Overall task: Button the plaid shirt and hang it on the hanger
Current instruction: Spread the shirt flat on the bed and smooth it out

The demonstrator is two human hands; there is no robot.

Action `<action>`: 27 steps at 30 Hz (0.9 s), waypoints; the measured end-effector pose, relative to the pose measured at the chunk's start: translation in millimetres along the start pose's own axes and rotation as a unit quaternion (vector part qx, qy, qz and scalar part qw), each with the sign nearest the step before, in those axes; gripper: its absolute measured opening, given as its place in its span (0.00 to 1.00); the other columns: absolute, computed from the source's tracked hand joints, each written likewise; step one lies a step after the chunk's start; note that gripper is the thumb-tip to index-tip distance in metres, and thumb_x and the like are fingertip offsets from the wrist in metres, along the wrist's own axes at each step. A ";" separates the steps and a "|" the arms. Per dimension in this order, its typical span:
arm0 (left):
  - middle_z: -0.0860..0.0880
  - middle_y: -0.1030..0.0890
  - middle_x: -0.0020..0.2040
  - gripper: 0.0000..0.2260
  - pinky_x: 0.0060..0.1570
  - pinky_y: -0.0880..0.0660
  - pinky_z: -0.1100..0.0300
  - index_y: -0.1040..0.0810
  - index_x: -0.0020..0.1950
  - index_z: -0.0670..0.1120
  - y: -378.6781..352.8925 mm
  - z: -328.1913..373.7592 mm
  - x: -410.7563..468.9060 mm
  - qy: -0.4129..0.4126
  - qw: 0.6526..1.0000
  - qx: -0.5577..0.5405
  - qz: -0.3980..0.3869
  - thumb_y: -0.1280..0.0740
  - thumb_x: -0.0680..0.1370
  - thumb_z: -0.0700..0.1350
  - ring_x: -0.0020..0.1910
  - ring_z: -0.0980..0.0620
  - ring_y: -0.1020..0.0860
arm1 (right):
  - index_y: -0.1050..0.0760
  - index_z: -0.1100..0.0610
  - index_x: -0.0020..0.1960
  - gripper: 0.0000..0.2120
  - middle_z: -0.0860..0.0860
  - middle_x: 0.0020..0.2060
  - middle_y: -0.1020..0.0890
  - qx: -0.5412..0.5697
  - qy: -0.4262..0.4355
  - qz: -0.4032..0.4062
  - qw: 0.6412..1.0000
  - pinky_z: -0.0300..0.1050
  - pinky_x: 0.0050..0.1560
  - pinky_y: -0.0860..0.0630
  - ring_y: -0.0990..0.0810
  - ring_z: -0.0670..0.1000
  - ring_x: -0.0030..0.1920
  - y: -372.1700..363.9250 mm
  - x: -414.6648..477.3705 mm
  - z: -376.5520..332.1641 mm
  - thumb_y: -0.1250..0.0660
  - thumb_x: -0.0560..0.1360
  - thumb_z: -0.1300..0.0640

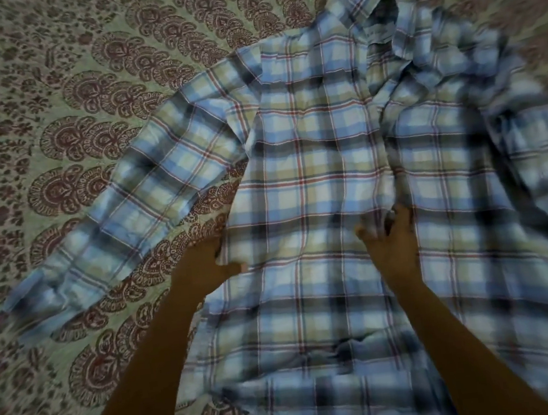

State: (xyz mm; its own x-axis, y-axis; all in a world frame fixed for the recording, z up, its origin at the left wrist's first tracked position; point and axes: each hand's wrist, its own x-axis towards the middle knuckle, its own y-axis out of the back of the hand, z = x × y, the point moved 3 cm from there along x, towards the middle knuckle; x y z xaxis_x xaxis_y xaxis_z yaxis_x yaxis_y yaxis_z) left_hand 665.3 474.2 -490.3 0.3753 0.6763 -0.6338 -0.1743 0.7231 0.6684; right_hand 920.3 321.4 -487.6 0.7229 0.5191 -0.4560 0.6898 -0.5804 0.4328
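A blue, white and pale-green plaid shirt [311, 154] lies spread front-up on the patterned bedspread, collar at the far side and hem toward me. One sleeve stretches out to the left; the other is bunched at the right. My left hand [208, 260] pinches the left side edge of the shirt body. My right hand [390, 241] grips the front placket near the middle, where the two front panels meet. The picture is blurred by motion, so the buttons cannot be made out. No hanger is in view.
A cream bedspread [47, 114] with maroon paisley rings covers the whole surface beneath the shirt. Bare bedspread shows to the left and along the far edge.
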 end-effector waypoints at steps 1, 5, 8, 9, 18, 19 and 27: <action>0.42 0.27 0.67 0.32 0.61 0.32 0.56 0.31 0.68 0.42 -2.9 -5.5 -7.5 0.013 1.000 -0.008 -0.018 0.28 0.70 0.57 0.63 0.44 0.27 | 0.45 0.57 0.74 0.36 0.59 0.66 0.29 0.003 -0.004 0.003 1.000 0.47 0.60 0.29 0.26 0.57 0.61 0.7 -11.1 9.3 0.29 0.72 0.59; 0.41 0.30 0.69 0.35 0.64 0.33 0.55 0.33 0.70 0.41 -16.0 -28.3 -42.0 0.058 0.992 -0.070 -0.083 0.25 0.68 0.51 0.65 0.45 0.29 | 0.44 0.57 0.73 0.38 0.56 0.68 0.31 -0.004 -0.021 -0.027 0.999 0.47 0.63 0.31 0.30 0.57 0.66 11.1 -57.0 40.0 0.27 0.70 0.58; 0.48 0.21 0.56 0.23 0.51 0.32 0.61 0.22 0.59 0.42 -31.2 -39.0 -77.0 0.062 0.985 -0.132 -0.092 0.24 0.68 0.48 0.51 0.52 0.25 | 0.45 0.57 0.74 0.37 0.60 0.68 0.30 -0.050 -0.020 -0.033 0.998 0.49 0.53 0.25 0.24 0.60 0.58 26.1 -96.0 56.5 0.29 0.71 0.60; 0.47 0.21 0.56 0.19 0.51 0.32 0.60 0.21 0.59 0.42 -37.1 -43.4 -86.4 0.067 0.980 -0.165 -0.085 0.26 0.70 0.46 0.51 0.52 0.24 | 0.46 0.57 0.74 0.37 0.60 0.68 0.30 -0.060 -0.020 -0.035 0.997 0.50 0.49 0.24 0.21 0.58 0.50 30.2 -106.3 62.2 0.29 0.72 0.61; 0.44 0.22 0.36 0.07 0.36 0.29 0.61 0.20 0.49 0.40 -50.3 -73.0 -126.0 0.133 0.935 -0.296 0.141 0.31 0.75 0.43 0.36 0.48 0.26 | 0.38 0.60 0.69 0.34 0.66 0.53 0.22 -0.181 -0.094 -0.098 0.974 0.54 0.49 0.25 0.21 0.65 0.51 75.6 -155.4 110.3 0.26 0.68 0.64; 0.45 0.23 0.36 0.08 0.35 0.30 0.62 0.21 0.50 0.40 -50.8 -70.7 -125.9 0.123 0.940 -0.283 0.144 0.31 0.75 0.42 0.35 0.49 0.26 | 0.38 0.60 0.68 0.34 0.64 0.51 0.21 -0.197 -0.095 -0.117 0.969 0.55 0.49 0.23 0.21 0.64 0.50 77.0 -157.7 112.7 0.25 0.68 0.63; 0.43 0.18 0.47 0.14 0.40 0.27 0.61 0.23 0.56 0.41 -55.4 -83.1 -132.6 0.077 0.975 -0.183 0.104 0.28 0.72 0.41 0.42 0.48 0.22 | 0.41 0.64 0.70 0.38 0.65 0.53 0.21 -0.319 -0.080 -0.123 0.936 0.52 0.47 0.25 0.21 0.63 0.51 75.0 -170.0 124.1 0.25 0.66 0.62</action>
State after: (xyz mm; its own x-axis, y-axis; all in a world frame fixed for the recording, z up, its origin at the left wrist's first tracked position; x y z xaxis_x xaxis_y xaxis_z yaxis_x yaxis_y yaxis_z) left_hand 549.4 356.1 -475.6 0.1616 0.8064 -0.5688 -0.5564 0.5505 0.6224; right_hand 844.1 111.8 -474.1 0.5585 0.4571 -0.6922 0.7552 0.0650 0.6522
